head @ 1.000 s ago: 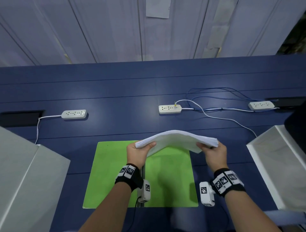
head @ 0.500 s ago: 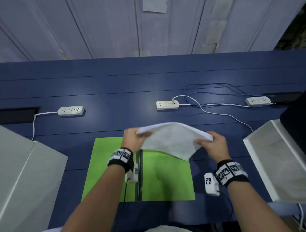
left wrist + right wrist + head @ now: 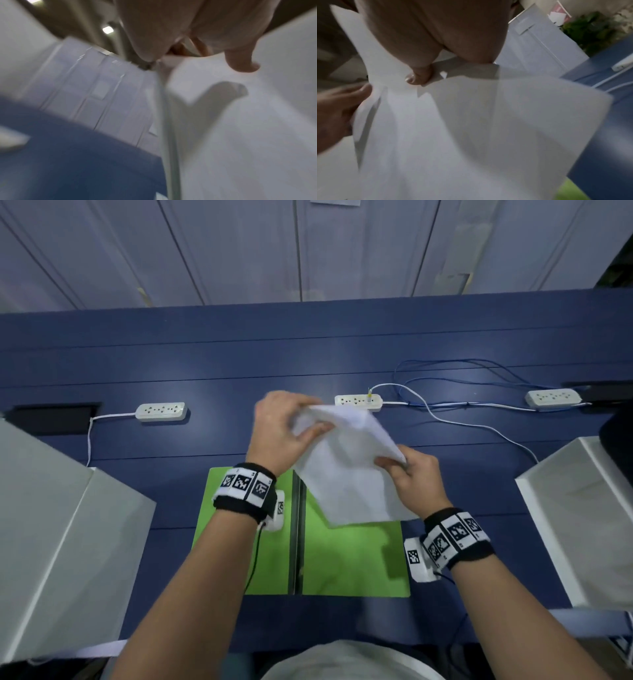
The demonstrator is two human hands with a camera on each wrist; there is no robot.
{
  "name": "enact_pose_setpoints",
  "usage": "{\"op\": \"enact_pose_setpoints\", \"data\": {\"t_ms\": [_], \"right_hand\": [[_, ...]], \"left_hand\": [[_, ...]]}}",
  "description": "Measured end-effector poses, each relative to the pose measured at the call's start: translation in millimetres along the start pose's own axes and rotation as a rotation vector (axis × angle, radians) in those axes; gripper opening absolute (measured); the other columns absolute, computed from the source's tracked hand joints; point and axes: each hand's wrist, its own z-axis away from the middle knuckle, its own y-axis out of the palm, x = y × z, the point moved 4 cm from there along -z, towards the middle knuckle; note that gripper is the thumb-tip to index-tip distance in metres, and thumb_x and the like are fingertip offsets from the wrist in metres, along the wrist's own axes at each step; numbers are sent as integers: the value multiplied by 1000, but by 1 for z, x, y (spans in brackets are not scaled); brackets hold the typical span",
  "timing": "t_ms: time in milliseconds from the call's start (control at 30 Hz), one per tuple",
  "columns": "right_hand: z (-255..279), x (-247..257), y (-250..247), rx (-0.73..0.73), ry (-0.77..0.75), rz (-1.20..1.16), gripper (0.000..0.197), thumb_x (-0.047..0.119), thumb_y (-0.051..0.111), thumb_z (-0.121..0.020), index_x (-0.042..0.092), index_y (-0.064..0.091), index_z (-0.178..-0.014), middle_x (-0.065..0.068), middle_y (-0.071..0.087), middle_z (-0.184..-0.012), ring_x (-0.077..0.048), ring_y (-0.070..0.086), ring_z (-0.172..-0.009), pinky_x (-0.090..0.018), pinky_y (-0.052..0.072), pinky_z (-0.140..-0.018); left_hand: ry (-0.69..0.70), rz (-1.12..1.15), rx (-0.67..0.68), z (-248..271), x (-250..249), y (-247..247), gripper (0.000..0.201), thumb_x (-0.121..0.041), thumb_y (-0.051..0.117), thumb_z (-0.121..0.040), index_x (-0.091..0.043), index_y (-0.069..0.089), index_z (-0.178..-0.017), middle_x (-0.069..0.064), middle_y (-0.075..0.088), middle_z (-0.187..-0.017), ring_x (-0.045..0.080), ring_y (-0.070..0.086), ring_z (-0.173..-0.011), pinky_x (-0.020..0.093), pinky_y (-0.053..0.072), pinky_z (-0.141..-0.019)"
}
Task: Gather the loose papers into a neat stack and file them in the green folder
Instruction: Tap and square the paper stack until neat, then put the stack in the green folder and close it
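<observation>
A stack of white papers point(image 3: 346, 474) hangs tilted in the air above the open green folder point(image 3: 352, 563), which lies flat on the blue table. My left hand point(image 3: 291, 422) grips the stack's upper left corner, thumb on the near face. My right hand point(image 3: 400, 470) pinches its right edge lower down. In the left wrist view my left hand point(image 3: 202, 56) curls over the papers point(image 3: 248, 128). In the right wrist view my right hand's thumb point(image 3: 419, 78) presses on the papers point(image 3: 471, 128), whose sheets fan slightly at the left.
Three white power strips point(image 3: 161, 411) point(image 3: 358, 402) point(image 3: 553, 397) with cables lie across the far part of the blue table point(image 3: 171, 364). White boxes stand at the left point(image 3: 61, 525) and right point(image 3: 582, 518). A dark spine strip point(image 3: 297, 535) divides the folder.
The stack went from lying nearly level between both hands to standing tilted. My left hand rose and moved away from me; my right hand stayed lower at the right edge.
</observation>
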Motion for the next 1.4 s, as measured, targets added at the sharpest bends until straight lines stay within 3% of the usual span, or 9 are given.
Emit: {"op": "enact_pose_setpoints", "data": {"t_ms": [100,167,300,533,700,767,1000,1100,1400], "right_hand": [[2,-8,4,-36,246,-338,12,16,76,-86,20,75,-97,17,75,-82,4,70,-77,-18,55,-75],[4,-10,11,-60,339,-486,15,9,72,-88,16,71,-101,21,75,-79,5,70,-76,-16,56,-73],[11,-17,21,-61,456,-576,17,2,66,-91,8,68,-107,14,75,-82,5,70,-70,-14,53,-65],[40,-81,49,12,695,-421,22,18,70,-91,12,70,-113,-1,74,-107,-19,70,-98,-37,54,-94],[63,-116,72,87,832,-282,31,25,70,-91,8,69,-117,-5,73,-113,-25,68,-104,-38,52,-96],[70,-126,81,126,871,-245,34,28,70,-91,8,68,-118,-6,73,-116,-27,68,-107,-41,52,-99],[78,-141,88,227,906,-65,40,29,69,-92,2,65,-122,-11,70,-119,-28,63,-107,-30,45,-91],[79,-147,90,232,914,5,47,35,70,-90,2,64,-122,-13,69,-122,-32,64,-112,-35,49,-95],[83,-148,87,243,899,107,48,34,70,-90,5,59,-126,-14,67,-125,-33,61,-116,-32,45,-94]], "left_hand": [[-541,353,-200,36,32,11,96,-49,86,-68,-28,37,-147,-6,49,-144,8,46,-136,30,34,-116],[-753,615,-84,60,40,40,88,-47,78,-80,-19,33,-150,-3,53,-144,9,51,-134,38,38,-118],[-871,661,78,92,48,81,47,-47,66,-92,-21,61,-130,-16,71,-120,1,67,-112,34,51,-103],[-1029,490,206,130,87,113,30,-24,60,-100,-2,58,-121,4,70,-117,21,66,-102,29,49,-87],[-1065,100,643,171,108,136,36,-33,55,-100,-2,57,-119,8,63,-115,28,61,-109,36,46,-99],[-1122,87,709,182,112,143,49,-34,49,-103,1,48,-136,13,58,-134,31,56,-126,37,41,-108],[-1096,59,679,184,115,146,56,-22,54,-102,-5,36,-152,13,44,-155,32,46,-140,39,35,-117],[-1038,13,692,186,115,148,64,-17,61,-98,-6,32,-154,13,43,-156,31,44,-142,38,34,-118],[-853,-173,747,179,111,149,53,-17,67,-90,-8,51,-140,13,60,-135,31,59,-121,37,46,-104]]}}
